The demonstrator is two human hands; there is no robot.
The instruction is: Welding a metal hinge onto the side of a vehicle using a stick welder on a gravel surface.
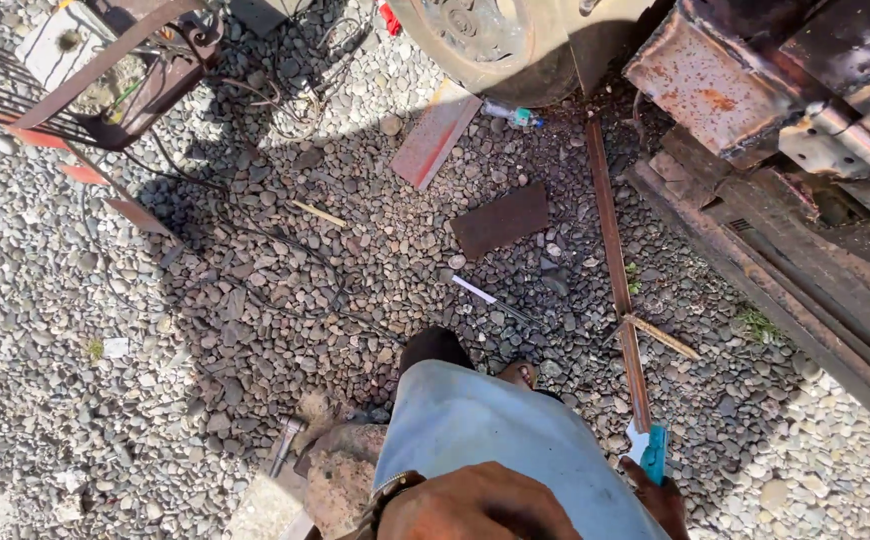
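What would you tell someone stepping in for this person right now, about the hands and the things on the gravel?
Left hand: at the bottom edge, wrist strap on, resting against the light blue trousers; whether it holds anything cannot be told.
Right hand: mostly out of view, closed around a blue-handled tool that meets the near end of the long rusty metal strip.
The strip lies on the gravel, running up toward the rusted vehicle frame.
Nearby: dark flat plate, reddish plate, plastic bottle, cables.
No cut or mark is visible on the strip.
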